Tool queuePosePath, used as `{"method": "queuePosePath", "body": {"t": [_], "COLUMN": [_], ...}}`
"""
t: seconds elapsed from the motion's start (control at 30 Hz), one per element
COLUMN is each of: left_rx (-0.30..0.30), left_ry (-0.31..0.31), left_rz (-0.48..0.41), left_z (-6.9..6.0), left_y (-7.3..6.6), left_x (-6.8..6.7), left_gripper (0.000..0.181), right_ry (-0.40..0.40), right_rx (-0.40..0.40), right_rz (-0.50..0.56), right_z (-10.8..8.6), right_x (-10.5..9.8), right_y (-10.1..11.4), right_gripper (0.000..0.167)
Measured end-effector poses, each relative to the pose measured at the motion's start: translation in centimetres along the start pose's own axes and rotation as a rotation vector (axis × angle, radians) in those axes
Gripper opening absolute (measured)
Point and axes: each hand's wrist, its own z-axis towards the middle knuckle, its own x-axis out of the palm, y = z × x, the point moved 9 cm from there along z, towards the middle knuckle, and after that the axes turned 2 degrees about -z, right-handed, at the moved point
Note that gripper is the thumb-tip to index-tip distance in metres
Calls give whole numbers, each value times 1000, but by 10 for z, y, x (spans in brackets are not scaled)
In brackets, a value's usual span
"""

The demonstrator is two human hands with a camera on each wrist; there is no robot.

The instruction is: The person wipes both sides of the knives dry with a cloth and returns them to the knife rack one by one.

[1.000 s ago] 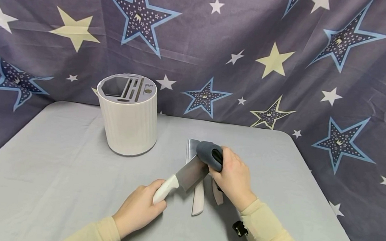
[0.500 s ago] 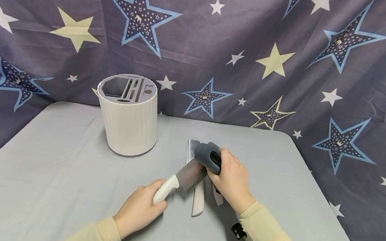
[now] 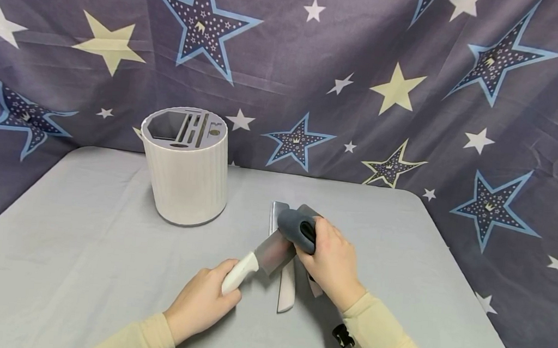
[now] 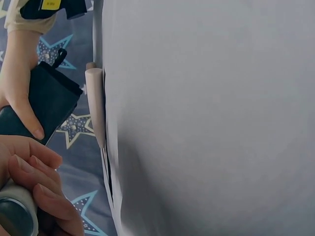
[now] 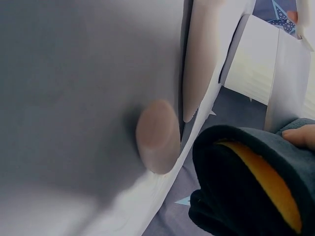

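Note:
My left hand point(image 3: 202, 302) grips the white handle point(image 3: 240, 273) of a cleaver, whose broad blade point(image 3: 275, 253) points up and right above the table. My right hand point(image 3: 333, 260) holds a folded dark grey cloth point(image 3: 296, 230) around the blade's far part, hiding the tip. In the right wrist view the cloth point(image 5: 246, 172) shows an orange inner side. Beneath the cleaver lies a knife with a pale handle point(image 3: 287, 289) and a wide blade point(image 3: 278, 209). Another pale-handled knife point(image 3: 316, 289) lies to its right, partly covered by my right hand.
A white ribbed knife block point(image 3: 189, 183) with a grey slotted top point(image 3: 184, 128) stands at the back left of the grey-covered table point(image 3: 81, 246). Behind the table hangs a star-patterned curtain point(image 3: 278, 59).
My right hand has slid the cloth a little left and down along the blade toward the handle. A blade lying behind the cloth now shows. My left hand stays put.

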Motion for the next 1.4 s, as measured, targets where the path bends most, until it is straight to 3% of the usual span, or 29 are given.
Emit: {"method": "queuePosePath", "body": {"t": [0.33,0.93,1.4], "left_rx": [-20,-8,-19], "left_ry": [12,-6,-27], "left_rz": [-21,-26,-43], "left_z": [0,2,3], "left_y": [-1,-2,-4], "left_x": [0,0,0], "left_gripper": [39,41,45], "right_ry": [-25,-29,-69], "right_rx": [-25,-30,-81], "right_rz": [-8,-6,-1], "right_z": [-2,-6,-8], "right_x": [-2,-1,-3], "right_y": [6,14,24], "right_gripper": [52,56,57]}}
